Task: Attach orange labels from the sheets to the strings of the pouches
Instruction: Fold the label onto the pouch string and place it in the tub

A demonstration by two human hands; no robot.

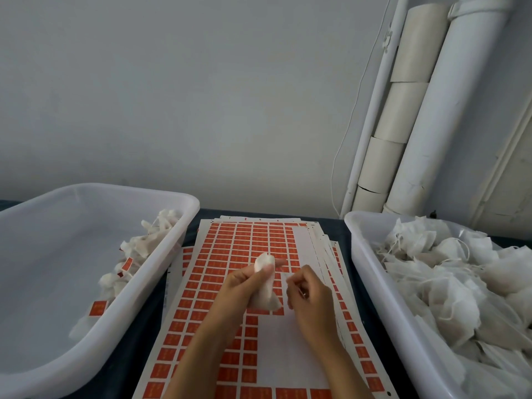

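Pouch (266,286): soft, light, crushable; left hand (244,283) grips it above the sheets (230,283). Right hand (309,295), beside it, has fingers curled; contents indiscernible. Handle it by the string.

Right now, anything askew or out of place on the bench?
Only the label sheets: the stack is fanned, lower sheets' edges sticking out to the right. Labelled pouches sit in the left bin, unlabelled ones in the right bin. Nothing spilled.
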